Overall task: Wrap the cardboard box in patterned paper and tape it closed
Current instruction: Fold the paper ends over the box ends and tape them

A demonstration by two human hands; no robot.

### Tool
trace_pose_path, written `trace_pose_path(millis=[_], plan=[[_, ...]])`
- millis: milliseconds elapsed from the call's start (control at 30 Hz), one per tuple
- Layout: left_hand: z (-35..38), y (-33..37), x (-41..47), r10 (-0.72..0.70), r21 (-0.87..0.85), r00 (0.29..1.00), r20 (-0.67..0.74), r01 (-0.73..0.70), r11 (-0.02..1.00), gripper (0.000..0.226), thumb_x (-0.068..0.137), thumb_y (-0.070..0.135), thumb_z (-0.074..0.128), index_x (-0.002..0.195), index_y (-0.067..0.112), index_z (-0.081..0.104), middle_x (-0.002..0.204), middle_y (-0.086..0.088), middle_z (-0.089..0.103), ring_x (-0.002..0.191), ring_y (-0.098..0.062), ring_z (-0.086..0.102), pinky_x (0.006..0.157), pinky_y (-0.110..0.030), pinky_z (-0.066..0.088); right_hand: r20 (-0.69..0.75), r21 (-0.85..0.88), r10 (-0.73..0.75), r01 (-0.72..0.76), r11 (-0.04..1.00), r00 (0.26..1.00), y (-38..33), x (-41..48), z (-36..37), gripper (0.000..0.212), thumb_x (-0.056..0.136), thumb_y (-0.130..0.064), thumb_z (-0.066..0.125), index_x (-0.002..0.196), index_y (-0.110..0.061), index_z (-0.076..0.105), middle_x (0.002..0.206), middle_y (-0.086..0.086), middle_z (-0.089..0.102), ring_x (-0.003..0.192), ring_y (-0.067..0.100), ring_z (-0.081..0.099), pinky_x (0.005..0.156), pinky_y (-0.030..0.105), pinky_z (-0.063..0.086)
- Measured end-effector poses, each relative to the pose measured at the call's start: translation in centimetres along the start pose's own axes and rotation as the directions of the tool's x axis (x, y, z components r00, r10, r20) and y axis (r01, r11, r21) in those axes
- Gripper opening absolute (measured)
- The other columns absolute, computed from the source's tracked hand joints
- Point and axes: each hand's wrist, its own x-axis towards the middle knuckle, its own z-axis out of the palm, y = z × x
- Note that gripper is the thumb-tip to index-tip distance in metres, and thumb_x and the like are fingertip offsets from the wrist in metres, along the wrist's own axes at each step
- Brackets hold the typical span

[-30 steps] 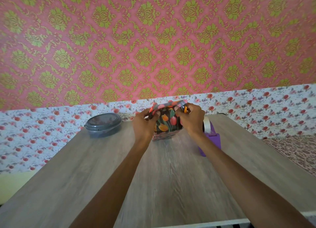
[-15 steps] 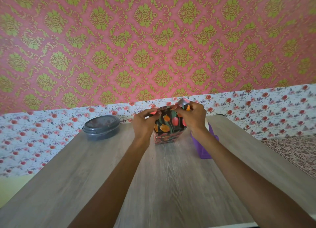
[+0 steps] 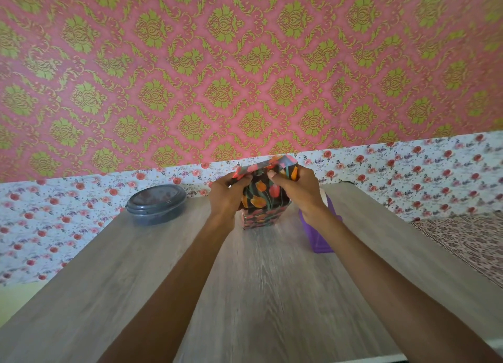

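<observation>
Most of the wrapping looks done: the cardboard box (image 3: 262,202) stands upright at the far middle of the worktop (image 3: 266,289), its near face and sides already covered in patterned paper (image 3: 268,169), while the top end is loose and untaped, so folding and taping remain. Left of it sits a grey lidded container (image 3: 157,204). The left hand (image 3: 228,192) is clamped on the paper's upper left edge, arm stretched forward. The right hand (image 3: 295,187) pinches the upper right flap, thumb on top. Just right, partly behind that wrist, a purple tape dispenser (image 3: 318,233) waits
</observation>
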Motion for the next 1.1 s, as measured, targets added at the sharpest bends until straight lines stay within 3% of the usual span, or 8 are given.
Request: trace_pose_path(millis=[200, 400, 600, 667, 767, 867, 1000, 1100], plan=[[-0.2, 0.3, -0.5, 0.022, 0.048, 0.996, 0.084, -0.026, 0.999, 0.019, 0.087, 0.027, 0.073, 0.105, 0.020, 0.074, 0.092, 0.000, 0.076, 0.081, -0.014, 0.072, 0.062, -0.030, 0.057, -0.241, -0.018, -0.023, 0.019, 1.000, 0.970, 0.1, 0.1, 0.8, 0.041, 0.076, -0.025, 0.083, 0.054, -0.012, 0.051, 0.055, 0.005, 0.053, 0.053, 0.017, 0.048, 0.054, 0.031, 0.039], [-0.9, 0.9, -0.5, 0.008, 0.085, 0.978, 0.211, -0.027, 0.996, 0.026, 0.087, 0.033, 0.072, 0.109, 0.019, 0.071, 0.103, -0.002, 0.074, 0.096, -0.020, 0.069, 0.083, -0.044, 0.058, -0.290, -0.079, -0.042, 0.020, 0.997, 0.956, -0.1, 0.0, 1.2, 0.036, 0.077, -0.028, 0.082, 0.054, -0.016, 0.057, 0.052, -0.004, 0.055, 0.049, 0.011, 0.049, 0.053, 0.028, 0.040], [-0.7, 0.3, -0.5, 0.122, 0.118, 0.985, 0.118, -0.136, 0.984, 0.014, 0.091, 0.022, 0.069, 0.105, 0.022, 0.068, 0.099, -0.001, 0.073, 0.085, -0.016, 0.071, 0.063, -0.033, 0.060, -0.224, -0.079, -0.063, 0.047, 0.996, 0.973, 0.0, -0.1, 0.9, 0.043, 0.079, -0.029, 0.080, 0.051, -0.017, 0.049, 0.048, -0.005, 0.050, 0.048, 0.012, 0.046, 0.056, 0.030, 0.039], [-0.6, 0.3, -0.5, 0.130, 0.123, 0.989, 0.076, -0.139, 0.983, 0.011, 0.091, 0.023, 0.069, 0.102, 0.020, 0.068, 0.095, -0.001, 0.074, 0.081, -0.015, 0.071, 0.061, -0.034, 0.060, -0.101, -0.059, -0.104, 0.098, 0.993, 0.989, 0.0, -0.3, 0.1, 0.038, 0.083, -0.033, 0.077, 0.060, -0.014, 0.054, 0.050, -0.011, 0.050, 0.052, 0.008, 0.048, 0.059, 0.028, 0.039], [-0.7, 0.2, -0.6, 0.126, 0.111, 0.991, 0.053, -0.132, 0.985, 0.009, 0.091, 0.025, 0.069, 0.100, 0.024, 0.067, 0.095, 0.001, 0.073, 0.082, -0.013, 0.071, 0.055, -0.028, 0.057, 0.056, 0.049, -0.132, 0.130, 0.990, 0.990, 0.1, -0.7, -1.7, 0.030, 0.089, -0.045, 0.068, 0.107, -0.021, 0.067, 0.085, -0.014, 0.068, 0.079, 0.000, 0.066, 0.073, 0.020, 0.050], [-0.8, -0.4, -1.0, 0.159, 0.096, 0.986, 0.052, -0.163, 0.982, 0.010, 0.088, 0.022, 0.072, 0.095, 0.029, 0.070, 0.097, 0.002, 0.074, 0.089, -0.018, 0.072, 0.066, -0.033, 0.060, 0.030, 0.107, -0.132, 0.129, 0.986, 0.991, 1.7, -1.0, -3.9, 0.039, 0.094, -0.054, 0.057, 0.116, -0.024, 0.067, 0.101, -0.002, 0.070, 0.090, 0.011, 0.071, 0.076, 0.032, 0.060], [-0.5, -1.4, -2.0, 0.199, 0.076, 0.979, 0.048, -0.202, 0.976, 0.015, 0.087, 0.021, 0.074, 0.101, 0.026, 0.074, 0.091, 0.008, 0.075, 0.087, -0.015, 0.073, 0.079, -0.042, 0.061, -0.178, -0.390, -0.206, 0.123, 0.913, 0.962, 4.9, -1.2, -8.1, 0.034, 0.105, -0.028, 0.044, 0.084, -0.014, 0.068, 0.075, -0.003, 0.066, 0.061, 0.011, 0.059, 0.055, 0.024, 0.043], [-0.1, -1.7, -2.4, 0.208, 0.067, 0.977, 0.040, -0.210, 0.975, 0.018, 0.086, 0.020, 0.075, 0.104, 0.023, 0.075, 0.094, 0.005, 0.075, 0.087, -0.015, 0.072, 0.080, -0.044, 0.060, -0.183, -0.670, 0.054, -0.165, 0.724, 0.982, 6.3, -0.8, -10.8, 0.039, 0.098, -0.019, 0.046, 0.059, -0.013, 0.044, 0.057, 0.002, 0.042, 0.053, 0.017, 0.042, 0.050, 0.026, 0.028]])
